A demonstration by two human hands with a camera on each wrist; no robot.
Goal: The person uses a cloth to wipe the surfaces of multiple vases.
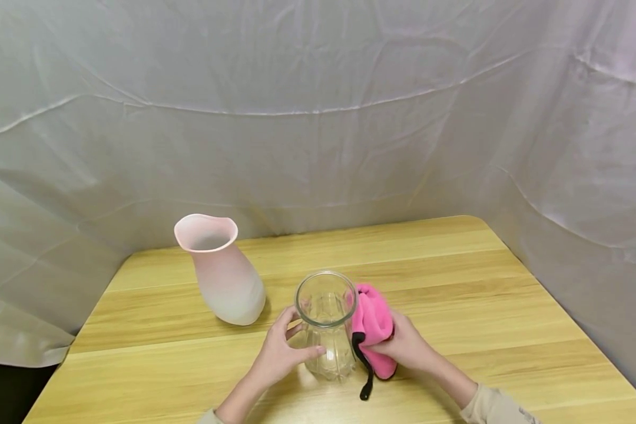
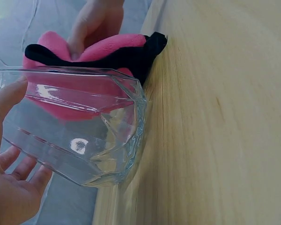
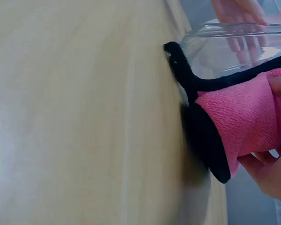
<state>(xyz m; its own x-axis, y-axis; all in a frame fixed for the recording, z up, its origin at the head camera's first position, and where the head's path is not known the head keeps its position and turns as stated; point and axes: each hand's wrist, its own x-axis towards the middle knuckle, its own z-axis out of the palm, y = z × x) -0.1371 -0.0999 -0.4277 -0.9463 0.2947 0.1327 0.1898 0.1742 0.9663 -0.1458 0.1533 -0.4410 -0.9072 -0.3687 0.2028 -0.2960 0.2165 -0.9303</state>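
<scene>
A clear glass vase (image 1: 328, 347) with a wide round rim stands upright on the table in the head view. My left hand (image 1: 282, 352) grips it from the left, thumb on the near side and fingers around the back. In the left wrist view the thumb lies along the glass vase (image 2: 79, 140), with the fingertips below. My right hand (image 1: 407, 343) holds a bunched pink cloth (image 1: 373, 318) with black trim against the vase's right side. From the right wrist view, the thumb and fingers pinch the pink cloth (image 3: 243, 117), and a black loop of its edging hangs toward the table.
A pink-to-white vase (image 1: 225, 277) with a wavy rim stands to the left, behind my left hand. The wooden table (image 1: 471, 294) has a rounded far right corner. Pale grey fabric (image 1: 318, 159) hangs around its back and sides.
</scene>
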